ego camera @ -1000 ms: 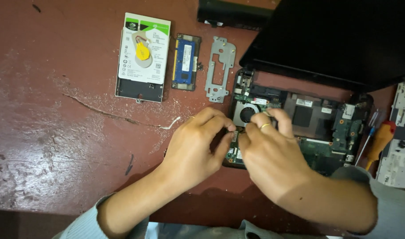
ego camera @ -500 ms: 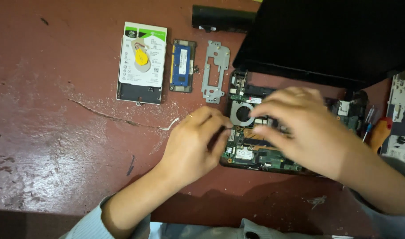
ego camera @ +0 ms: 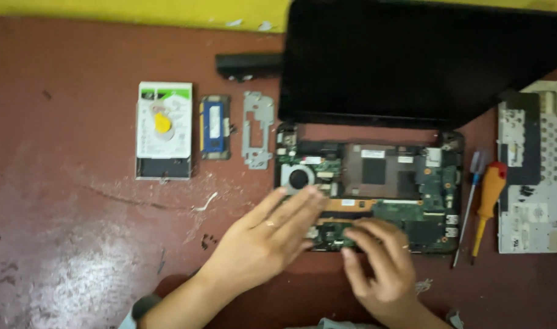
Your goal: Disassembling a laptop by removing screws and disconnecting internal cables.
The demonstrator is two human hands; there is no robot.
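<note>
An opened laptop base (ego camera: 452,143) lies in front of me with its green motherboard (ego camera: 433,183) and round fan (ego camera: 298,178) bare; its black screen (ego camera: 424,61) is tilted back. My left hand (ego camera: 263,240) lies flat with fingers stretched over the board's front left, just below the fan. My right hand (ego camera: 382,265) rests on the board's front edge, fingers bent and thumb toward the left hand. Whether it pinches anything is hidden.
On the red-brown table (ego camera: 77,244), left of the laptop, lie a hard drive (ego camera: 164,131), a memory module (ego camera: 215,127) and a metal bracket (ego camera: 257,129). A black bar (ego camera: 248,66) is behind them. Two screwdrivers (ego camera: 488,201) and a removed keyboard (ego camera: 531,176) lie right. Small screws (ego camera: 206,241) sit near my left wrist.
The camera has moved, so the whole laptop shows. My right hand has come down from the board's middle to its front edge. My left hand has flattened out over the board.
</note>
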